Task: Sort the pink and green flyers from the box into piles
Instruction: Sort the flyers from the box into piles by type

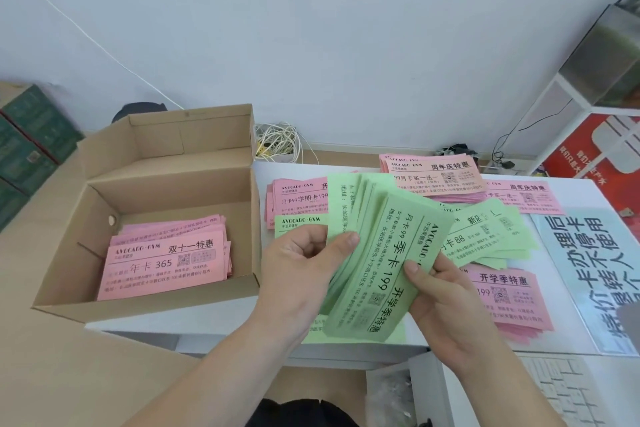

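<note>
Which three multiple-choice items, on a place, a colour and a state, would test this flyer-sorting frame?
1. Where is the cardboard box relative to the hands?
A. To the person's left.
B. To the person's right.
C. Between the two hands.

2. What colour are the flyers in the box?
A. Green.
B. Pink.
C. White.

3. How is the green stack held?
A. It lies untouched on the table.
B. One hand alone pinches it.
C. Both hands grip it, fanned out.

Answers:
1. A, since the box sits left of the left hand.
2. B, since only pink sheets show inside it.
3. C, since the left hand and the right hand each have a thumb on the stack.
</note>
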Action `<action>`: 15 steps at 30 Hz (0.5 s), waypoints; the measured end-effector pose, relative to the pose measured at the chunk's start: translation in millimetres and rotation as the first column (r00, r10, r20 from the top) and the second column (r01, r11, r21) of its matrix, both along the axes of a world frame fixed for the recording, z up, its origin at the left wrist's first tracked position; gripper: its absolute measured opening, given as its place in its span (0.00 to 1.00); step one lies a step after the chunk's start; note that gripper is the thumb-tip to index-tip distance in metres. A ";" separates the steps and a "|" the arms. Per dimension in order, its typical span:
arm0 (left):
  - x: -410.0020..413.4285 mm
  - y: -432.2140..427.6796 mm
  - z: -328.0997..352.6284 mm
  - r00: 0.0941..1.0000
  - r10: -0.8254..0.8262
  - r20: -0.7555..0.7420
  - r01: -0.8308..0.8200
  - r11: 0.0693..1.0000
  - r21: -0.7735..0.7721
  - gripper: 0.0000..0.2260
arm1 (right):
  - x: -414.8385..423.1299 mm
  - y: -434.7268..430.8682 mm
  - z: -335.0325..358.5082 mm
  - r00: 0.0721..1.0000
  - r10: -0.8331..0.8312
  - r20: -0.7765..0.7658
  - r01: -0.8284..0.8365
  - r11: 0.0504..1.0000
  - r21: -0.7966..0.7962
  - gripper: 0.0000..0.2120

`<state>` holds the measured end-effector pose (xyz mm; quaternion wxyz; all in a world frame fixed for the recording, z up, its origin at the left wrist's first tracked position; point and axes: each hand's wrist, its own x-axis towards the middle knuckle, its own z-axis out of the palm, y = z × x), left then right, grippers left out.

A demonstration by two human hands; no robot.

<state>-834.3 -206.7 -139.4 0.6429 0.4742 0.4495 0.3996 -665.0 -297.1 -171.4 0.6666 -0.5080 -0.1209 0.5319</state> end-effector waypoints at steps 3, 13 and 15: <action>6.1 -3.4 0.3 1.000 -0.017 -0.020 0.017 1.000 -0.006 0.08 | 2.5 -3.6 0.9 1.000 -0.025 -0.001 0.025 1.000 0.000 0.20; 3.4 8.0 -4.9 0.995 -0.088 -0.036 0.088 0.996 0.012 0.06 | 30.3 -27.6 -2.8 0.985 -0.170 -0.002 0.170 0.985 -0.032 0.18; 2.1 9.0 -6.5 0.994 -0.102 -0.043 0.102 0.995 0.010 0.06 | 32.8 -28.6 -0.4 0.986 -0.166 0.030 0.167 0.985 -0.032 0.17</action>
